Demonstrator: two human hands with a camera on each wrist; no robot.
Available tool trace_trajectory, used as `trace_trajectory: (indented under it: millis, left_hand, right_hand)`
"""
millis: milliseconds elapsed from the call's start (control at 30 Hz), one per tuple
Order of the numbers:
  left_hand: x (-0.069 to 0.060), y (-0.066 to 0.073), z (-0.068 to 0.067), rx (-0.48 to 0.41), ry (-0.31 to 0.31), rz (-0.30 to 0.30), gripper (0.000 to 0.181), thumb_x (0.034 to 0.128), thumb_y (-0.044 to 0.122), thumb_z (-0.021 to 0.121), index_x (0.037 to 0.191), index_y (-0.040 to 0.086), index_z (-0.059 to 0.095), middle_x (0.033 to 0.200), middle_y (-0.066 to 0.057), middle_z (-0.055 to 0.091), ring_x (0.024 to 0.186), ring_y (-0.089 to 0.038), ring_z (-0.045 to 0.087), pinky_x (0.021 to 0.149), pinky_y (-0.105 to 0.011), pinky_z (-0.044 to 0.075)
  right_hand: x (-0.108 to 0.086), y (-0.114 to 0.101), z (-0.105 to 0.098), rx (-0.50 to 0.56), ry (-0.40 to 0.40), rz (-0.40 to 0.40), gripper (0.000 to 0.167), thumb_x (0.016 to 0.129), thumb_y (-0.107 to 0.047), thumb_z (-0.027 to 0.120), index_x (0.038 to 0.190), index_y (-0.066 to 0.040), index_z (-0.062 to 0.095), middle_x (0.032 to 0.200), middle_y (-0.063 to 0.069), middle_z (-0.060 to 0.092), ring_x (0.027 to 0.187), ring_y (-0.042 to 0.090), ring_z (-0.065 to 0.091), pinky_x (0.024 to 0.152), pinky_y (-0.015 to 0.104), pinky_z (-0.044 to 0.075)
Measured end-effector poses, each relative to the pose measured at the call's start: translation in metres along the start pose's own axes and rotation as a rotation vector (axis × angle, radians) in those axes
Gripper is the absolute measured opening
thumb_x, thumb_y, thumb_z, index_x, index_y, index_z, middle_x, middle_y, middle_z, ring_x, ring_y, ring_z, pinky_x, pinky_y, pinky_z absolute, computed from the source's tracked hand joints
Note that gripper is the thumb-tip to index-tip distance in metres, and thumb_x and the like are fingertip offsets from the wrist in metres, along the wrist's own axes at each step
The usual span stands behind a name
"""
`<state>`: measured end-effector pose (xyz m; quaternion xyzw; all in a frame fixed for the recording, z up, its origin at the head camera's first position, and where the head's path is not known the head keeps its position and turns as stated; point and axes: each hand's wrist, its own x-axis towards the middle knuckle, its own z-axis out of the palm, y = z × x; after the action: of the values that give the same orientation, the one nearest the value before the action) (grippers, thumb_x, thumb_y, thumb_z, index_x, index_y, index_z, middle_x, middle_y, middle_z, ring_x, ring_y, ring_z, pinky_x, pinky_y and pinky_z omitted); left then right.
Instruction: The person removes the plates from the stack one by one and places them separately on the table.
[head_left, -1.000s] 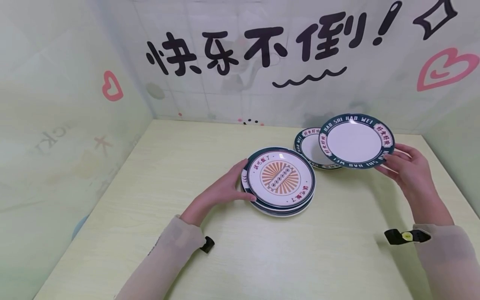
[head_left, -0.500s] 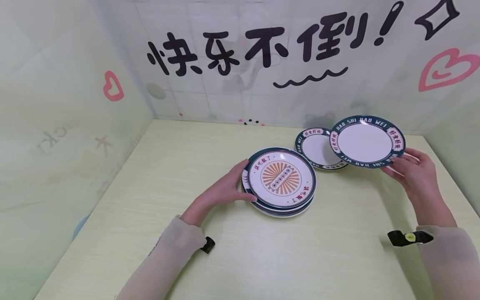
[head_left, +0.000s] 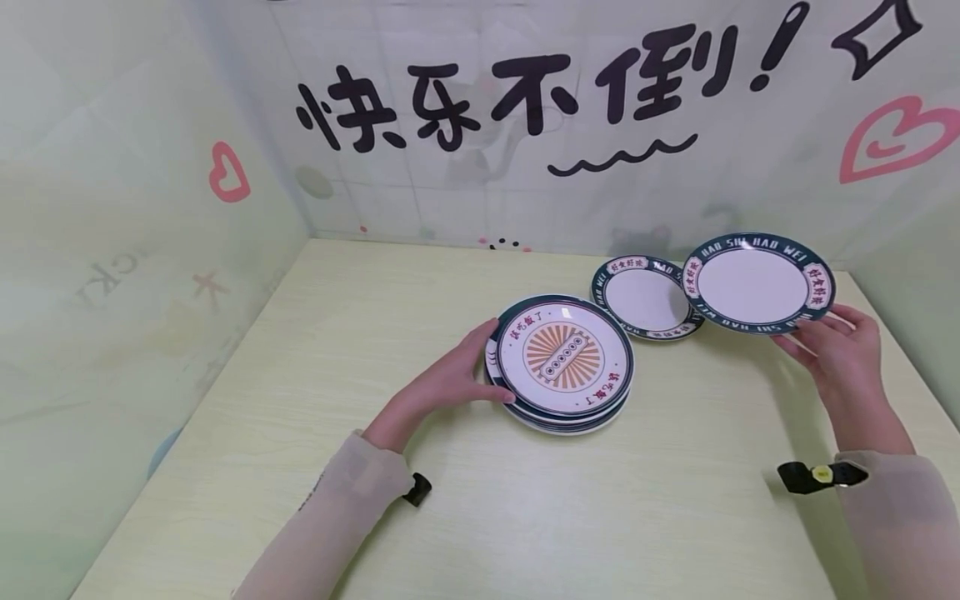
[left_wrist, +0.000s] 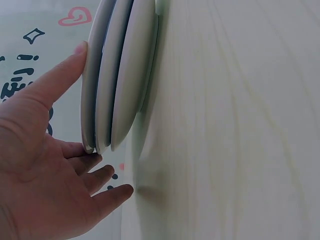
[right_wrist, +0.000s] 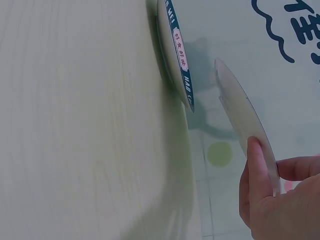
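Note:
My left hand [head_left: 450, 375] is spread against the left edge of a stack of white plates [head_left: 564, 357] with dark green rims. The top plate bears an orange sunburst and red characters. In the left wrist view, the thumb [left_wrist: 75, 57] and fingertips touch the rims of the stack [left_wrist: 120, 75], fingers fairly straight. My right hand [head_left: 838, 346] pinches a green-rimmed plate [head_left: 753, 283] by its right edge, raised above the table and slightly tilted. From the right wrist, this plate [right_wrist: 242, 110] appears edge-on, thumb and fingers on opposite faces.
Another green-rimmed plate [head_left: 645, 298] lies at the back, behind the stack; the raised plate covers part of its right edge in the head view. The pale wooden table [head_left: 600, 508] meets a printed back wall [head_left: 450, 200] and side walls.
My right hand has carried its plate to the right, uncovering more of the plate behind, and the plate looks flatter. My left hand stays at the stack.

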<state>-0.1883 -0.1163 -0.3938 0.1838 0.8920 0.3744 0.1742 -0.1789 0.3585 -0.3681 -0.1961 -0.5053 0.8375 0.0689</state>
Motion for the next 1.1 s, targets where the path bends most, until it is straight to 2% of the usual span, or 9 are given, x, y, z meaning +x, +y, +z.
trace_trajectory:
  millis: [167,367,600,833,1033,1100]
  left_hand:
    - [0.001,-0.002,0.000,-0.004,0.000,-0.007,0.119,0.0771,0.039,0.085,0.162,0.014,0.005,0.170,-0.007,0.008,0.157,-0.026,0.008,0.128,-0.045,0.016]
    - [0.001,-0.003,0.001,-0.001,-0.006,-0.006,0.119,0.0772,0.039,0.085,0.162,0.013,0.005,0.170,-0.007,0.008,0.157,-0.026,0.008,0.128,-0.045,0.016]
    - [0.001,-0.003,0.001,-0.011,-0.010,-0.012,0.119,0.0768,0.040,0.085,0.162,0.014,0.005,0.170,-0.007,0.009,0.157,-0.026,0.009,0.128,-0.045,0.016]
    - [0.000,-0.001,0.002,-0.010,-0.019,-0.011,0.119,0.0766,0.040,0.085,0.162,0.015,0.006,0.170,-0.006,0.009,0.157,-0.026,0.009,0.128,-0.045,0.017]
    - [-0.001,-0.002,0.002,-0.013,-0.016,-0.017,0.120,0.0762,0.040,0.086,0.162,0.016,0.006,0.170,-0.006,0.009,0.157,-0.026,0.010,0.128,-0.045,0.017]
    - [-0.001,-0.002,0.002,-0.012,-0.015,-0.018,0.120,0.0761,0.040,0.086,0.162,0.016,0.006,0.170,-0.006,0.009,0.157,-0.025,0.010,0.128,-0.045,0.017]
  right_hand:
    - [0.003,0.001,-0.002,0.038,0.026,0.021,0.058,0.089,0.011,0.063,0.119,-0.028,0.031,0.103,0.000,0.053,0.074,0.017,0.074,0.064,0.032,0.064]
    - [0.005,0.002,-0.006,0.023,0.078,0.063,0.062,0.089,0.009,0.064,0.120,-0.032,0.029,0.108,-0.002,0.047,0.075,0.016,0.073,0.066,0.032,0.064]
    - [0.010,0.002,-0.012,0.043,0.145,0.116,0.074,0.090,0.007,0.066,0.131,-0.037,0.023,0.118,-0.007,0.045,0.074,0.015,0.073,0.068,0.033,0.064]
    - [0.014,0.003,-0.020,0.085,0.201,0.137,0.068,0.088,0.015,0.061,0.119,-0.035,0.027,0.110,-0.005,0.050,0.071,0.017,0.072,0.068,0.034,0.065]
    - [0.015,0.003,-0.024,0.073,0.202,0.160,0.070,0.088,0.012,0.063,0.122,-0.037,0.027,0.117,-0.007,0.045,0.072,0.017,0.072,0.070,0.032,0.064]
    - [0.017,0.003,-0.026,0.102,0.200,0.173,0.069,0.088,0.014,0.063,0.123,-0.036,0.029,0.114,-0.007,0.049,0.072,0.019,0.073,0.072,0.033,0.064]
